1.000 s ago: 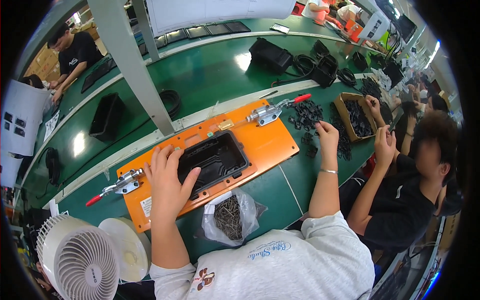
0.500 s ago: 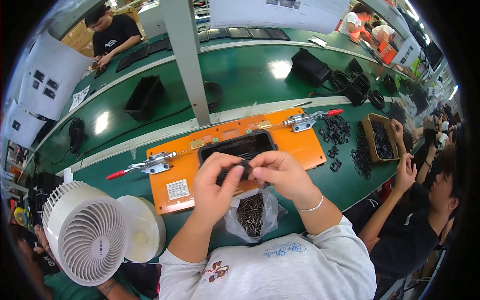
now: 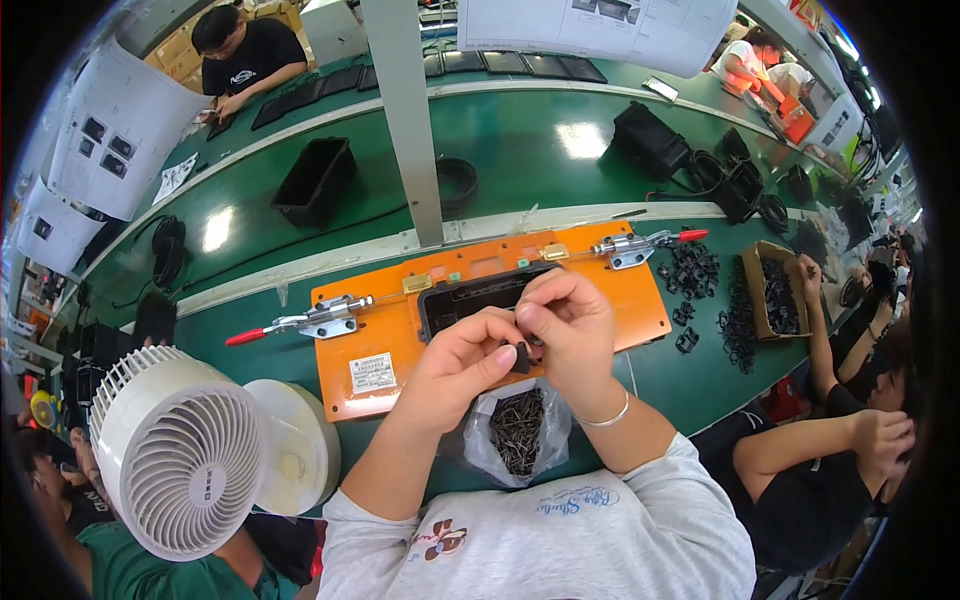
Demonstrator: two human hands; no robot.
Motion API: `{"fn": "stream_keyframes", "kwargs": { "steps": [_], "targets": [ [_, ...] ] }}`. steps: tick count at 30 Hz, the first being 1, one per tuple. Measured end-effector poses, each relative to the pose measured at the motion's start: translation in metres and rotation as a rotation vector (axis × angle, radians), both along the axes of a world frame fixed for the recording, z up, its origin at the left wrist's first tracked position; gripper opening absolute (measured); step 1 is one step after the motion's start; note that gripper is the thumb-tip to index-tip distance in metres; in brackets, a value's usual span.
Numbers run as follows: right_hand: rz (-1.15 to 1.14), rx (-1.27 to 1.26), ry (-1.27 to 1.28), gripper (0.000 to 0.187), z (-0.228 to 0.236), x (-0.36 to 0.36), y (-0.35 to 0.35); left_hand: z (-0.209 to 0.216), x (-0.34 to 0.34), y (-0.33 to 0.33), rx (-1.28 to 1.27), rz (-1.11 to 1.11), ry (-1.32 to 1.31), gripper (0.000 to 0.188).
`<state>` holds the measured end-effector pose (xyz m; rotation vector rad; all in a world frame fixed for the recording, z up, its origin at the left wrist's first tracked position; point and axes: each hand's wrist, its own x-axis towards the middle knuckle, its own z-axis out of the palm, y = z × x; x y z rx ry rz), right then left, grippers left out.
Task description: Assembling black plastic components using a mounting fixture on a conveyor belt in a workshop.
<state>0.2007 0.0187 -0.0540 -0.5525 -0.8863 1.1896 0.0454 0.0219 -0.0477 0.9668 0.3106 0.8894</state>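
My left hand (image 3: 462,368) is closed on a small black plastic part (image 3: 521,358), gripped between thumb and fingers. Just above and to the right, my right hand (image 3: 572,322) is pinched, its fingertips close to the part; whatever they hold is too small to make out. Both hands hover over the near edge of an orange fixture plate (image 3: 400,345). Set into that plate is an open black plastic box (image 3: 470,297), partly covered by my hands. Below them lies a clear plastic bag (image 3: 478,440) full of thin metal pins or screws (image 3: 516,432).
Toggle clamps (image 3: 335,318) with red handles flank the fixture. A white fan (image 3: 180,455) stands at the left. Small black clips (image 3: 690,268), black rings (image 3: 738,335) and a cardboard box (image 3: 758,300) lie right, beside a co-worker's arm (image 3: 815,320). A metal post (image 3: 405,130) rises behind.
My right hand has drawn up from the black part, while my left hand has tilted and holds the part lower. The whole view has shifted slightly. The co-worker at right has moved an arm.
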Motion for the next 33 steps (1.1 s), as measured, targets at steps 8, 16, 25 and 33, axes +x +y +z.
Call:
{"fn": "stream_keyframes", "kwargs": {
  "steps": [8,16,25,33],
  "targets": [
    [-0.086,0.059,-0.243,0.006,0.008,-0.006,0.001,-0.004,0.001,0.004,0.237,0.237,0.028,0.01],
    [0.066,-0.098,-0.33,0.012,0.017,0.013,-0.004,0.004,-0.006,0.001,0.392,0.362,0.14,0.009],
    [0.66,-0.293,-0.182,0.018,0.027,0.037,0.001,0.018,-0.013,-0.003,0.619,0.351,0.354,0.008],
    [0.387,-0.21,-0.264,0.025,0.024,0.046,0.006,0.016,-0.017,-0.001,0.352,0.386,0.157,0.011]
  ]
}}
